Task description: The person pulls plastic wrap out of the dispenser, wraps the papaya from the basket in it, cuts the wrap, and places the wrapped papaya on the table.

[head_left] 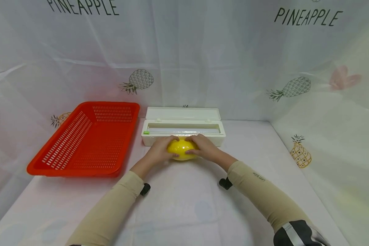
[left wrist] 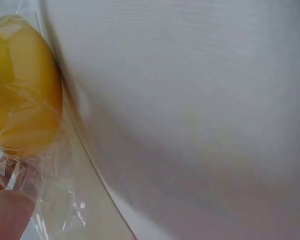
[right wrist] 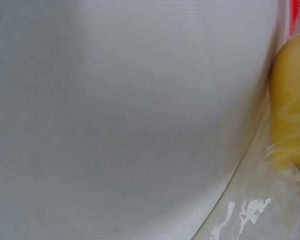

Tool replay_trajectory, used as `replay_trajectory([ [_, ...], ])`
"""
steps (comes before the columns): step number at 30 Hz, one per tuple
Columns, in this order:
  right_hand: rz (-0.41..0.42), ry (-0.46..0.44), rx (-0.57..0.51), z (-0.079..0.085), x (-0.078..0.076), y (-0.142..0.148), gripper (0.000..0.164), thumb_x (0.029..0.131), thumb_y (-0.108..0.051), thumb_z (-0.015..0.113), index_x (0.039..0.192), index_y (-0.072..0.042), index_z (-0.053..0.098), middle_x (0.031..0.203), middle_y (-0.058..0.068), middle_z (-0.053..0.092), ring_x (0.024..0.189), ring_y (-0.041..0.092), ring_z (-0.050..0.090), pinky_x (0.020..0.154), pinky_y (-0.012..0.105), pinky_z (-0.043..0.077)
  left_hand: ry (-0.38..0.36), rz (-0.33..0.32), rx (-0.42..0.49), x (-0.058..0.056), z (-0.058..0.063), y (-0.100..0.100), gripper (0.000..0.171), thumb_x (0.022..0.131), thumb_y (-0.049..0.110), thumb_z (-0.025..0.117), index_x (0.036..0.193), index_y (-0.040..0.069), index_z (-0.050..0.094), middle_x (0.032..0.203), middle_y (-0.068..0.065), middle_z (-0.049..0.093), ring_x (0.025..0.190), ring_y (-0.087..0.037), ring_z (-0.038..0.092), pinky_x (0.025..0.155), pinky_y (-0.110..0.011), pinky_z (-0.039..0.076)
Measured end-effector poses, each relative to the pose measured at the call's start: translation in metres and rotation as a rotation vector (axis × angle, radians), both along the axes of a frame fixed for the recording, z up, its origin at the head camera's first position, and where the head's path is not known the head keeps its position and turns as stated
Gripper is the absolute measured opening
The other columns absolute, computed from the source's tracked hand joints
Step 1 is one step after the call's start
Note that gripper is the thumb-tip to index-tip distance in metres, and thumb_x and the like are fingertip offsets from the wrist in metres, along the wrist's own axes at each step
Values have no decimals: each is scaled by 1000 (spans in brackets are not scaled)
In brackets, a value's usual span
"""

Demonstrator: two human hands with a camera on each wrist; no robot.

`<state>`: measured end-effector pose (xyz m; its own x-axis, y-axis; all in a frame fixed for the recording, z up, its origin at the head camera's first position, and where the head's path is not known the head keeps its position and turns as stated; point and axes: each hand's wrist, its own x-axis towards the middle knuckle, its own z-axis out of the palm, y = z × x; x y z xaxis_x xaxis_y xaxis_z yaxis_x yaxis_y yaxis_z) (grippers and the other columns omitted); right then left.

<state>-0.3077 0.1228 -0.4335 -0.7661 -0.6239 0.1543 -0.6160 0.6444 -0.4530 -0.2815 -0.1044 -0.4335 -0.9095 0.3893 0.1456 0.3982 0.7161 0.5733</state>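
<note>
Both hands hold a glossy yellow rounded object [head_left: 181, 150] from its two sides, right in front of a white cling film dispenser [head_left: 217, 140]. My left hand [head_left: 158, 151] grips its left side, with the thumb low and the fingers over the top. Opposite, the right hand [head_left: 208, 149] grips the right side the same way. In the left wrist view, clear cling film [left wrist: 55, 195] lies creased over the yellow object [left wrist: 27, 85] and gathers by the left thumb [left wrist: 7, 212]. The right wrist view shows the yellow object's edge [right wrist: 287, 100] under the film.
The dispenser's lid [head_left: 182, 112] stands raised, and a green slider [head_left: 146, 132] sits at its left end. A red plastic basket [head_left: 89, 143] is on the left of the white-covered table [head_left: 184, 208]. Pineapple-print cloth [head_left: 203, 68] hangs behind and at the sides.
</note>
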Motion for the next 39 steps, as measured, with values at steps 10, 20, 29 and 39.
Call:
replay_trajectory([
  [10,31,-29,4,10,-1,7,53,85,-35,75,129,-9,61,131,5,56,121,23,51,105,39,40,-46,-17,-48,0,1,-3,55,84,24,79,134,13,58,137,-5,54,128,-28,45,111,-45,31],
  [20,102,174,-29,14,9,4,33,86,-18,77,116,-7,71,120,5,64,114,23,56,100,37,44,-102,16,-49,-4,5,-5,56,83,26,80,134,16,58,135,-6,55,124,-28,47,109,-47,34],
  [29,-13,182,-38,7,9,3,30,83,-24,79,110,-12,75,118,1,66,111,21,59,97,38,46,-120,24,-22,-5,5,1,57,81,25,82,132,16,59,132,-7,57,121,-28,49,106,-46,37],
  [39,-33,203,-63,-2,15,5,34,83,-29,79,113,-16,72,117,-1,64,109,20,59,95,37,47,-131,61,35,-6,-2,1,64,74,21,87,131,15,60,129,-10,54,121,-30,47,108,-48,34],
])
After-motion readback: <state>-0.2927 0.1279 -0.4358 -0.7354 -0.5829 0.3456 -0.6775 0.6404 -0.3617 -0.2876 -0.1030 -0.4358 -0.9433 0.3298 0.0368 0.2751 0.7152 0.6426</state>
